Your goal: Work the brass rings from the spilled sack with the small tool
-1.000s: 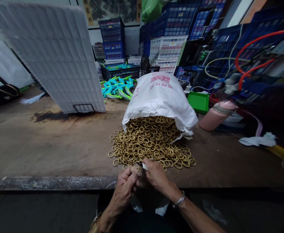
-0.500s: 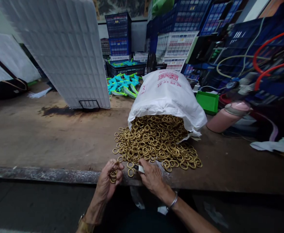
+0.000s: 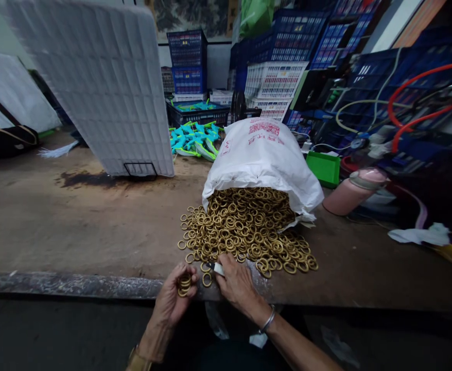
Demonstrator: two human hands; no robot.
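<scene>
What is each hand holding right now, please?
Left hand: curled closed around several gold-coloured rings.
Right hand: closed on a small black-and-white tool.

Stacked crates [image 3: 276, 79] behind a brown table [image 3: 94, 226]
A pink bottle [image 3: 351, 195] sits near a green tray [image 3: 324, 169]; at the left, a tall white panel [image 3: 106, 93] stands.

The rings [image 3: 245, 234] are gold, the sack [image 3: 260, 159] white with red print [image 3: 265, 128].
</scene>
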